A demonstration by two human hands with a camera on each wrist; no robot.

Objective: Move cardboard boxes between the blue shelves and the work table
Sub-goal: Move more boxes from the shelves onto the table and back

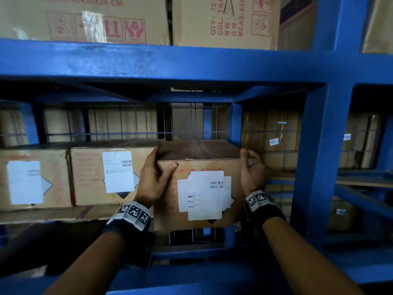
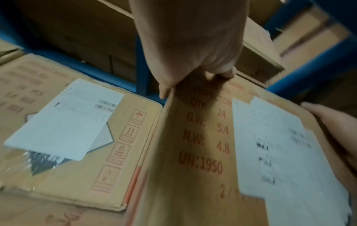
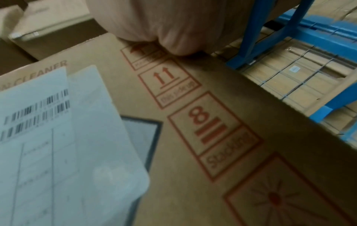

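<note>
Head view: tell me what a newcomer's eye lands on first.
First, the two hands, left hand and right hand, gripping the upper corners of a cardboard box with a white label, which stands forward of its neighbours on the middle shelf. Next, the heavy blue shelf frame around it, with red-printed cartons stacked on the level above.
</note>
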